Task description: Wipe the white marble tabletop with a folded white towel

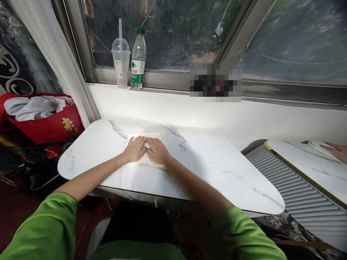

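My left hand (135,148) and my right hand (157,150) lie flat side by side on a folded white cloth (143,163) that rests on a white marble-patterned table (206,169). Both hands have their fingers stretched out, pressing down on the cloth. The cloth is very bright and blends with the tabletop, so its edges are hard to make out. Green sleeves cover my upper arms.
A lidded plastic cup with a straw (120,63) and a water bottle (138,61) stand on the window sill. A red bag with clothes (40,115) sits at the left. At the far right, another person's hand (338,151) rests on a second table (311,169).
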Demonstrator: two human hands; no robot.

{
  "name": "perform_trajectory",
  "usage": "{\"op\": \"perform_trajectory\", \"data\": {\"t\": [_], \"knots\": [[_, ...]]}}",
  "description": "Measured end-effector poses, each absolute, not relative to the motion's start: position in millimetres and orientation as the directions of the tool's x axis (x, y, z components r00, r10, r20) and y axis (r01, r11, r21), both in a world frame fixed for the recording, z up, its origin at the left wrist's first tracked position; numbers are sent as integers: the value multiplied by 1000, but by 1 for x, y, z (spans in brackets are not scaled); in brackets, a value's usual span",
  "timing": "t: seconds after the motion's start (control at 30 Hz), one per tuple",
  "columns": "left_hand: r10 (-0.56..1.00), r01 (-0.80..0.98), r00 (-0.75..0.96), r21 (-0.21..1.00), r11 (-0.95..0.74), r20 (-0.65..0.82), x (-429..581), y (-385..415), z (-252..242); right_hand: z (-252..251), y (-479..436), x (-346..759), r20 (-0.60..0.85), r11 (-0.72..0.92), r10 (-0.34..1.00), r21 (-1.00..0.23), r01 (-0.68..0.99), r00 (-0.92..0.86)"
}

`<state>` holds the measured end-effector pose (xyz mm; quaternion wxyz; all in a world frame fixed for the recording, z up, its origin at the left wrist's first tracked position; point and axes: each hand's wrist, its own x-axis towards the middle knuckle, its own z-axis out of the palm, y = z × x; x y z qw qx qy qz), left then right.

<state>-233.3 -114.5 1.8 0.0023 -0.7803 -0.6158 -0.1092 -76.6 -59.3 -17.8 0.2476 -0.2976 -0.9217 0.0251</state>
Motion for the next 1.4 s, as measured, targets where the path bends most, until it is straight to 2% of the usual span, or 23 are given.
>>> {"op": "perform_trajectory", "data": {"t": [0.17, 0.37, 0.57, 0.7, 0.83, 1.03, 1.2, 1.4], "knots": [[951, 950, 271, 115, -289, 146, -199, -173, 0, -5, -117, -46, 410, 823, 565, -216, 526, -716], [931, 935, 330, 83, -346, 158, -169, -199, 3, -18, -152, -26, 418, 732, 670, -232, 641, -614], [939, 925, 341, 163, -343, 43, -173, -146, 9, -29, -111, -31, 404, 640, 746, -214, 738, -530], [950, 935, 298, 174, -309, 91, -179, -91, 7, -20, -54, -41, 414, 608, 770, -249, 754, -485], [966, 957, 227, 155, -245, 121, -182, -36, 4, -20, 11, -49, 432, 665, 725, -240, 707, -536], [968, 960, 219, 151, -236, 125, -187, 29, 1, -30, 79, -57, 437, 642, 744, -256, 723, -506], [971, 965, 214, 129, -227, 111, -187, 41, 2, -25, 86, -59, 363, 567, 809, -276, 776, -462], [954, 950, 280, 110, -291, 105, -181, 8, 3, -14, 35, -47, 337, 528, 833, -251, 811, -438]]}}
